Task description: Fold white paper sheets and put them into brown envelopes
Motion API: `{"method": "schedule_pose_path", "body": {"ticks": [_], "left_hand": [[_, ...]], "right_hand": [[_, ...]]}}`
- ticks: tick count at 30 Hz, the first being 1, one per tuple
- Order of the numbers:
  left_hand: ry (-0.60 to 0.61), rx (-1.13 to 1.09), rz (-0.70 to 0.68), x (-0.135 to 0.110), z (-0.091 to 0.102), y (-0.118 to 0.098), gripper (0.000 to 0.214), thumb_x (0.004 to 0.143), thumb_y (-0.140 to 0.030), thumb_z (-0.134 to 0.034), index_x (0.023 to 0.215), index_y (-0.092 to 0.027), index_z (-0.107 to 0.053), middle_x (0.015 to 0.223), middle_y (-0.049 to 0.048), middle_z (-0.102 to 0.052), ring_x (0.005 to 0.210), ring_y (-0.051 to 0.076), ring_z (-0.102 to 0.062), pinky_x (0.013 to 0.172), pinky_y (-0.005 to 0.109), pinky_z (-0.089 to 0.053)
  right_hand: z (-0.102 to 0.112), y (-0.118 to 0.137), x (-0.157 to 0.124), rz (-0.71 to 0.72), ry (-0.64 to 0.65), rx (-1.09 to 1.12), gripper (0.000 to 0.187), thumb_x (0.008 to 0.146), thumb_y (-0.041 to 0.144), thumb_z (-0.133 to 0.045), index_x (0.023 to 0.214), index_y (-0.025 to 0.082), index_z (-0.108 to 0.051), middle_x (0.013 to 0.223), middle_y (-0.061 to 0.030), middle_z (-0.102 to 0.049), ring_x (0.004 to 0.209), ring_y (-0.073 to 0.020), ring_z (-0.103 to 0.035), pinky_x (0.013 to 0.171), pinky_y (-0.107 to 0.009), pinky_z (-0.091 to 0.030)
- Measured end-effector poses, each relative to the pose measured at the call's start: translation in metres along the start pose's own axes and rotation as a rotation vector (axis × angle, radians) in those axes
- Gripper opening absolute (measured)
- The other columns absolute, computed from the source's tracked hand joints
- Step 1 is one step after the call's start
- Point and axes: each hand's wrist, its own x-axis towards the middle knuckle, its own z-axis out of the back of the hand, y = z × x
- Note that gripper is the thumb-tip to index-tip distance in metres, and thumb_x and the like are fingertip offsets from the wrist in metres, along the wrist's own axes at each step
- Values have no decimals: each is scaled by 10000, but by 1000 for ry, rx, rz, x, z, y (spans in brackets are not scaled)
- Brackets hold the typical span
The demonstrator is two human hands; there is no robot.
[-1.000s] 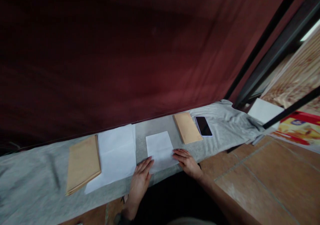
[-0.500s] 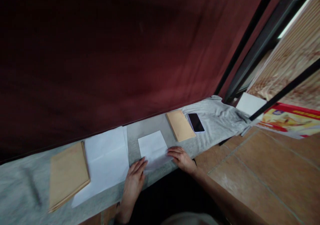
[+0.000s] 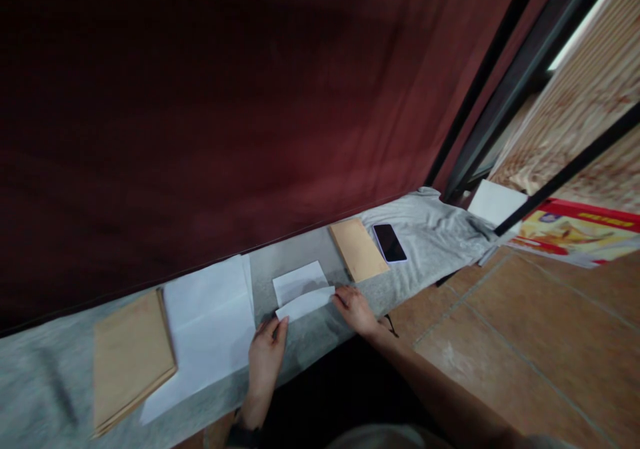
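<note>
A small white sheet of paper (image 3: 299, 280) lies on a grey cloth (image 3: 430, 236) that covers a narrow ledge. Its near edge (image 3: 306, 303) is lifted and folded up towards the far edge. My left hand (image 3: 267, 352) pinches the lifted flap at its left corner. My right hand (image 3: 353, 308) pinches the flap at its right corner. Both hands have their fingers closed on the paper.
Left of the fold lie larger white sheets (image 3: 207, 326) and a stack of brown envelopes (image 3: 129, 357). To the right sit another brown envelope (image 3: 357, 250) and a dark phone (image 3: 390, 242). A dark red curtain (image 3: 225, 102) hangs behind the ledge. Tiled floor (image 3: 525, 342) lies at right.
The paper lay flat under both hands before. Its near edge has now been lifted and folded away from me. The view has also shifted a little.
</note>
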Motion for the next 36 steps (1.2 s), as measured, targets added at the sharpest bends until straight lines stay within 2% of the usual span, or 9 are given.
{"method": "schedule_pose_path", "body": {"ticks": [5, 11, 19, 29, 36], "left_hand": [[60, 76, 160, 11, 0, -10, 338, 956, -418, -462, 928, -214, -729, 873, 64, -764, 786, 215, -703, 730, 311, -516], [124, 264, 274, 31, 5, -25, 293, 966, -357, -501, 981, -192, -742, 764, 54, -754, 692, 192, -679, 629, 266, -440], [83, 399, 290, 41, -3, -39, 386, 1003, -407, -413, 1011, -180, -725, 890, 108, -762, 794, 217, -702, 663, 288, -436], [72, 506, 325, 47, -7, -47, 403, 1010, -421, -376, 1024, -192, -708, 900, 111, -767, 816, 232, -718, 630, 294, -425], [64, 548, 327, 51, -10, -48, 422, 1019, -429, -345, 1047, -191, -693, 872, 117, -764, 786, 232, -722, 620, 290, -425]], "right_hand": [[-4, 13, 10, -92, -2, -21, 197, 1038, 247, -453, 1009, 225, -646, 999, -53, -722, 961, -204, -666, 885, -313, -498], [-2, 23, 28, -208, 21, -81, 233, 1031, 254, -468, 973, 185, -683, 959, -78, -749, 872, -205, -700, 761, -268, -487], [-1, 32, 46, -363, 75, -213, 238, 1016, 317, -499, 1022, 209, -711, 894, -89, -774, 827, -234, -740, 661, -271, -487], [-7, 35, 55, -379, 133, -309, 209, 1029, 335, -485, 1132, 217, -623, 976, -91, -768, 896, -238, -744, 729, -289, -499], [-12, 36, 62, -351, 101, -348, 231, 1038, 324, -465, 1188, 188, -575, 943, -106, -760, 849, -240, -739, 719, -300, -506]]}}
